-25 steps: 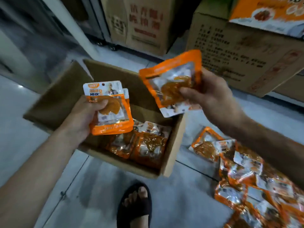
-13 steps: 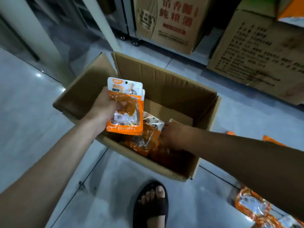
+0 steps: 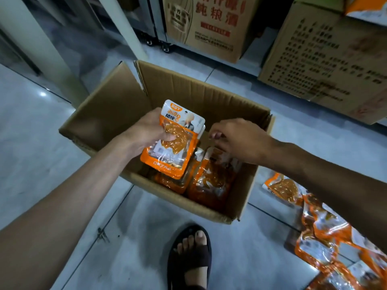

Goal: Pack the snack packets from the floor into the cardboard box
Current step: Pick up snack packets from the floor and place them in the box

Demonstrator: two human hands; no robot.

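Note:
An open cardboard box (image 3: 201, 91) stands on the floor in front of me, with several orange snack packets (image 3: 211, 181) lying in its near right part. My left hand (image 3: 146, 132) holds a small stack of orange and white snack packets (image 3: 176, 139) upright over the box. My right hand (image 3: 238, 139) hovers over the packets inside, its fingers curled downward and nothing in them. More snack packets (image 3: 326, 233) lie in a loose pile on the floor to the right of the box.
My foot in a dark sandal (image 3: 190, 254) rests just in front of the box. Large printed cartons (image 3: 326, 59) and another carton (image 3: 209, 26) stand behind it. A pale post (image 3: 41, 49) and a wheeled rack (image 3: 155, 38) are at the back left.
My right hand carried its packet down into the box, let it go and has lifted out without it. My left hand stays over the box with its stack.

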